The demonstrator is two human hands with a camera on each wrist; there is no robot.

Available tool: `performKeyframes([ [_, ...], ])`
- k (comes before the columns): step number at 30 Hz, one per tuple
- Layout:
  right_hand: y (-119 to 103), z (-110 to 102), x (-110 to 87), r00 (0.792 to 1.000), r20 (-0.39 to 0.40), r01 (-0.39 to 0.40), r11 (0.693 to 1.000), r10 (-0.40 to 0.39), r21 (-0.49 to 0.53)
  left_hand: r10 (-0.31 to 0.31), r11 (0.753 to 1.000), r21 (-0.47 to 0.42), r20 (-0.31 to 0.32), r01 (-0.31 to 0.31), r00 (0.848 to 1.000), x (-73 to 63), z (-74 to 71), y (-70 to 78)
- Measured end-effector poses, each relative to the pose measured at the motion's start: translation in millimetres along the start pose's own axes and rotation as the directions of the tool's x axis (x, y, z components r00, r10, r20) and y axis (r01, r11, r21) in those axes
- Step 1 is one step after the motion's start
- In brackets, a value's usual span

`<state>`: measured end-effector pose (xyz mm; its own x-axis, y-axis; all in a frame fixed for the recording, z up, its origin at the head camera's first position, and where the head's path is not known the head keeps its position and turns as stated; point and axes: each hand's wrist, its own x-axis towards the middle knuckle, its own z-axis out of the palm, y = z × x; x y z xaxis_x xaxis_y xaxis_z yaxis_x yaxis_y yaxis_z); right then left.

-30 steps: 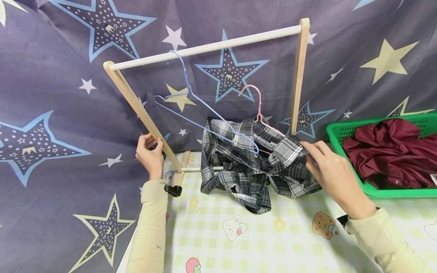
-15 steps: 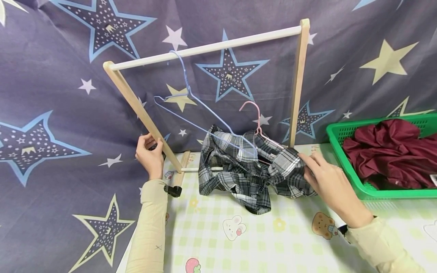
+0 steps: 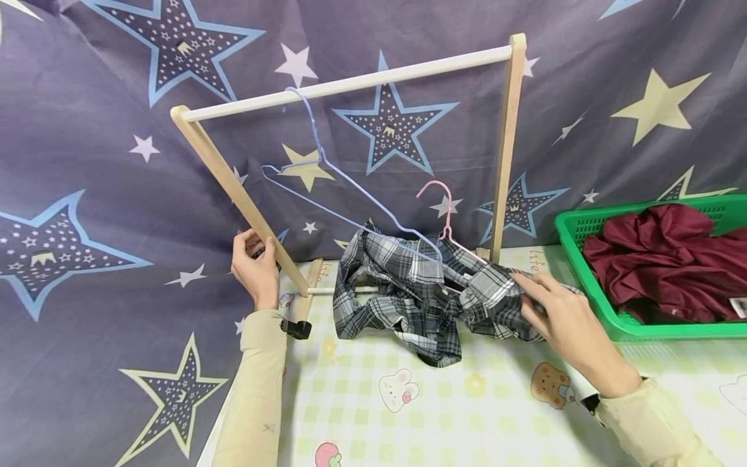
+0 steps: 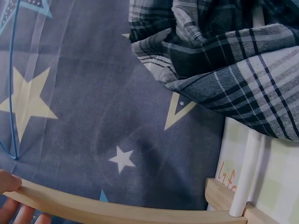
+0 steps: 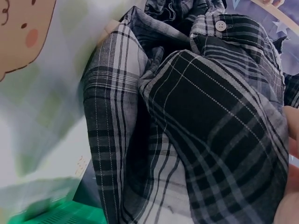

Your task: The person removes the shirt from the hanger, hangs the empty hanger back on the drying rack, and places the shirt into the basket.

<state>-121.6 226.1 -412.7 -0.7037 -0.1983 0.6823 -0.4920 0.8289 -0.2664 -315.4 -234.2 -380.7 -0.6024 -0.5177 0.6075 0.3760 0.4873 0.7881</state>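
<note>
My left hand (image 3: 257, 269) grips the left wooden post of the clothes rack (image 3: 233, 188), thumb on one side and fingers on the other. With my right hand (image 3: 569, 324) I pinch the shoulder of a black, grey and white plaid shirt (image 3: 428, 327). A pink hanger (image 3: 449, 211) is partly inside the shirt, its hook sticking up from the collar below the white top bar. The shirt hangs bunched over the table, its folds filling the right wrist view. A blue hanger (image 3: 362, 187) hooks over the top bar, its lower end overlapping the shirt in the head view.
At the right stands a green basket (image 3: 595, 298) with a crumpled maroon garment (image 3: 653, 259) in it. A checked cloth with cartoon prints covers the table (image 3: 373, 421). Behind the rack hangs a dark star-patterned curtain (image 3: 87, 130). The rack's low white rod (image 4: 245, 175) runs behind the shirt.
The pink hanger and the shirt have sunk lower, and the hanger's hook has tipped slightly right. My right hand has come down with the shirt's shoulder. My left hand stays on the post.
</note>
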Motion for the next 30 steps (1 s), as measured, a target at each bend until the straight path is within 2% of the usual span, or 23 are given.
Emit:
performKeyframes([
  [3,0,-1,-0.3,1.000,-0.009,-0.009,1.000,0.009,0.023,-0.003,0.999,-0.051,-0.025,0.002,1.000,-5.0,-2.1,0.8],
  [7,-1,-4,0.4,1.000,-0.020,-0.016,0.999,0.017,0.044,0.034,0.998,-0.041,-0.078,-0.037,0.996,-14.7,-3.4,3.3],
  [10,-3,-8,0.9,0.999,-0.022,-0.025,0.998,0.026,0.056,0.056,0.997,-0.047,-0.077,-0.060,0.995,-24.2,-2.4,7.5],
  [13,-4,-11,0.7,0.999,-0.015,-0.035,0.997,0.036,0.062,0.071,0.992,-0.107,-0.010,-0.071,0.997,-37.8,0.0,15.5],
  [16,-4,-13,-1.5,0.999,0.003,-0.046,0.997,0.046,0.067,0.087,0.987,-0.144,0.118,-0.070,0.989,-55.8,6.2,16.3],
  [18,-3,-14,-3.6,0.999,0.017,-0.046,0.996,0.045,0.071,0.128,0.986,-0.133,0.218,-0.100,0.968,-69.6,10.2,16.8],
  [19,-3,-14,-4.5,0.999,0.024,-0.045,0.996,0.043,0.075,0.156,0.984,-0.121,0.263,-0.127,0.952,-75.3,13.2,12.4],
  [22,-2,-14,-7.1,0.999,0.036,-0.032,0.996,0.030,0.078,0.237,0.971,-0.077,0.388,-0.225,0.891,-91.6,18.6,16.8],
  [24,-1,-14,-8.1,0.999,0.038,-0.016,0.996,0.013,0.082,0.263,0.962,-0.062,0.459,-0.265,0.848,-98.7,21.5,20.7],
  [27,1,-12,-8.9,0.999,0.041,0.015,0.995,-0.020,0.099,0.252,0.960,-0.044,0.562,-0.275,0.788,-106.0,25.1,23.6],
  [30,2,-10,-9.5,0.998,0.044,0.045,0.990,-0.051,0.133,0.202,0.966,-0.010,0.651,-0.257,0.732,-111.6,26.3,21.9],
])
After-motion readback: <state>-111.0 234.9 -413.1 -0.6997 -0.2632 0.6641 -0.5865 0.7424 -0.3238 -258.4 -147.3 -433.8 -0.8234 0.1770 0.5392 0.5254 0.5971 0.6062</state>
